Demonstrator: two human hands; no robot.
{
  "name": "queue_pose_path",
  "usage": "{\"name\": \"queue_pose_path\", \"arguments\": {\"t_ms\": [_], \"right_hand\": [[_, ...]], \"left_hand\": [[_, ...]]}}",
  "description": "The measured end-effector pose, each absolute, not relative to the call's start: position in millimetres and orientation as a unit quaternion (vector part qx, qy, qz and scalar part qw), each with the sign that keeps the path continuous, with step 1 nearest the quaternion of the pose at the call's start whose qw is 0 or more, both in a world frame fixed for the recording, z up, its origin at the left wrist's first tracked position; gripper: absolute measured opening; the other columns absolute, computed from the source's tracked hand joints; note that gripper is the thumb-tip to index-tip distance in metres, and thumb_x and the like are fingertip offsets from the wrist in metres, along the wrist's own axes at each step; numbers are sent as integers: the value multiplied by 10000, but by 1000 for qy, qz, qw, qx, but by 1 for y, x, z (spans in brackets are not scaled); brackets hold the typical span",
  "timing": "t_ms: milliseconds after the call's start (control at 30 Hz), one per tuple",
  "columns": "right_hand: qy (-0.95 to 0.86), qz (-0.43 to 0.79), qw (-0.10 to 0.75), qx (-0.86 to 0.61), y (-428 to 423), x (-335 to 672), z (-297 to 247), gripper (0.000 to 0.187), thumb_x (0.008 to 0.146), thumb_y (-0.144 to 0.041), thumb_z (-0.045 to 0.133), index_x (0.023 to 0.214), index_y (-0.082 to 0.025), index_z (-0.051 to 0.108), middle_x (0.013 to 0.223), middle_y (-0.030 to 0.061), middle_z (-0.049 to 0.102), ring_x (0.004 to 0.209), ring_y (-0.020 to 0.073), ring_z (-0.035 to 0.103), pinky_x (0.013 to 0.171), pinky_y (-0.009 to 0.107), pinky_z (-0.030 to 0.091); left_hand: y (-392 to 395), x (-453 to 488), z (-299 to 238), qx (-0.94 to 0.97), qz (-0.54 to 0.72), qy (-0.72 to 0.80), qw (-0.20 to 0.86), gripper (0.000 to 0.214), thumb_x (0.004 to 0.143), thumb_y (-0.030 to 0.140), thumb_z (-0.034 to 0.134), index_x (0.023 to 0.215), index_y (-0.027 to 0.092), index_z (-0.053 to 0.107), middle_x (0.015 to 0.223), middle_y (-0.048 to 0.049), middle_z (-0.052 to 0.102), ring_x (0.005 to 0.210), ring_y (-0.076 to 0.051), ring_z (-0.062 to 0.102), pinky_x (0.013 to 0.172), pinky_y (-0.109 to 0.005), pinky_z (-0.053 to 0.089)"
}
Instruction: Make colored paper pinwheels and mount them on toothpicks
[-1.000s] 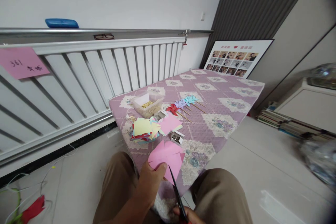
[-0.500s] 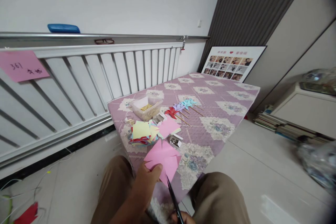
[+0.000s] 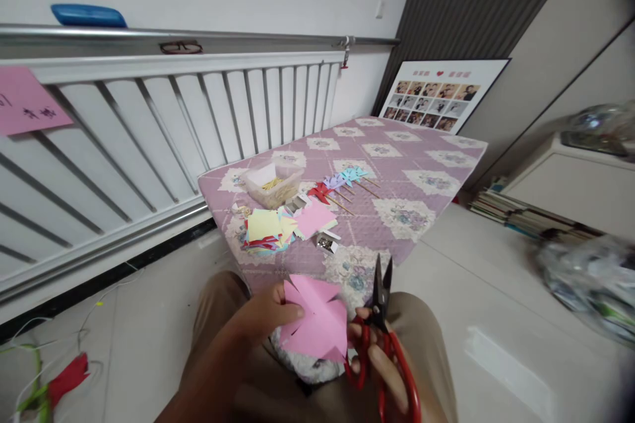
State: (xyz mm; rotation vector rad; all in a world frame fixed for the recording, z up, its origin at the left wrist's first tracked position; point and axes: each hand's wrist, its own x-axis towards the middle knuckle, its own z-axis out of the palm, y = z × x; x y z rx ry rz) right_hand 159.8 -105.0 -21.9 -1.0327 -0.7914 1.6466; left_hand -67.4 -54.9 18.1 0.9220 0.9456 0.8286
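A pink paper square [image 3: 320, 317] with slits cut in from its corners is pinched by my left hand [image 3: 278, 309], thumb on top, above the table's near edge. My right hand [image 3: 380, 360] holds red-handled scissors [image 3: 381, 297], their dark blades slightly parted and pointing up and away. The blades are apart from the paper, off to its right. Farther in on the table lie a pile of coloured paper squares [image 3: 262, 228], a pink sheet [image 3: 313, 217] and a small open box of metal pins [image 3: 326, 242].
Finished red [image 3: 320, 192], lilac [image 3: 335, 182] and blue [image 3: 353, 175] paper pinwheels on sticks lie beyond. A plastic tub [image 3: 272, 185] holds thin yellowish sticks. The patterned tablecloth [image 3: 407, 215] covers the table beside a white radiator [image 3: 248, 106].
The scissors have come away from the paper's near corner and swung up to the right. The pink paper has turned in my left hand. The head view has tilted downward.
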Motion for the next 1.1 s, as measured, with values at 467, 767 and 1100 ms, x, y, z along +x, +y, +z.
{"name": "queue_pose_path", "arguments": {"t_ms": [467, 767, 1100], "right_hand": [[-311, 648, 544, -433, -78, 109, 4, 459, 723, -336, 725, 1108, -228, 498, 818, -11, 642, 647, 162, 605, 570, 251, 485], [-357, 553, 543, -521, -75, 104, -5, 456, 713, -394, 726, 1080, -230, 510, 717, -43, 571, 590, 136, 524, 530, 229, 439], [-415, 673, 455, -410, -103, 135, -27, 503, 822, -582, 536, 1184, -234, 520, 719, 4, 572, 543, 134, 492, 501, 253, 401]], "left_hand": [[-64, -43, 3, 235, 442, 260, 826, 579, 704, 550, 648, 1125, 152, 632, 991, -128, 675, 786, -198, 612, 555, -234, 401], [-69, -3, -7, 140, 522, 365, 758, 362, 627, 336, 774, 911, 158, 639, 753, -37, 661, 580, -109, 552, 501, -212, 367], [-50, -25, -18, 126, 612, 408, 666, 350, 643, 286, 766, 915, 165, 582, 731, 23, 628, 586, -93, 549, 516, -204, 409]]}}
